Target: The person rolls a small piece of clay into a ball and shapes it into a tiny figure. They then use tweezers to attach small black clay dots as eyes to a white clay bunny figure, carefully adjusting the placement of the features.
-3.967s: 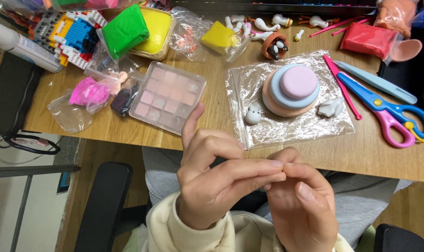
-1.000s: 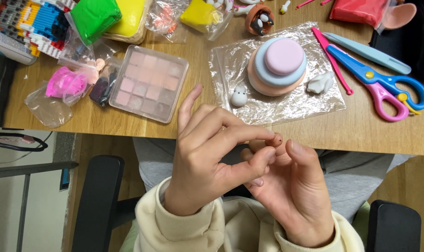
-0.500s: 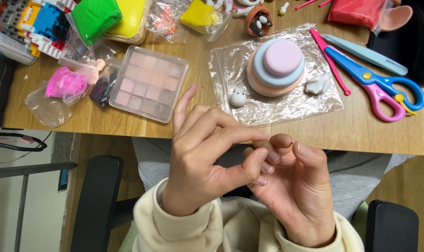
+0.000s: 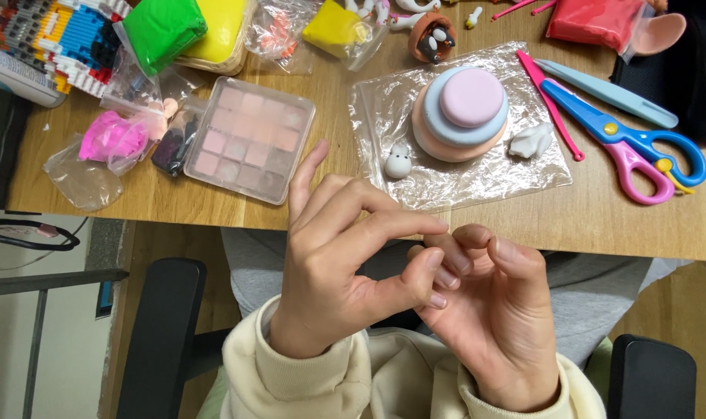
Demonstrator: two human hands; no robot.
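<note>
Wooden table at 12 o'clock | our hands, left and right, fingertips pressed together, pinching something unseen | clay cake on film, protecting table

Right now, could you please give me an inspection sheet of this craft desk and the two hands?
Surface: wooden table, crowded along its far side.
Job's things: clay cake of three stacked discs on a plastic sheet, with a small white figure and a white clay lump beside it.
Clutter: palette box, green clay, yellow clay, red clay, pink clay in a bag, scissors, building bricks.
Grippers: left hand and right hand meet fingertip to fingertip above the lap; whether they pinch anything cannot be told.
Cables: dark loop left of the table.
Surroundings: black chair arms, cream sleeves.
</note>
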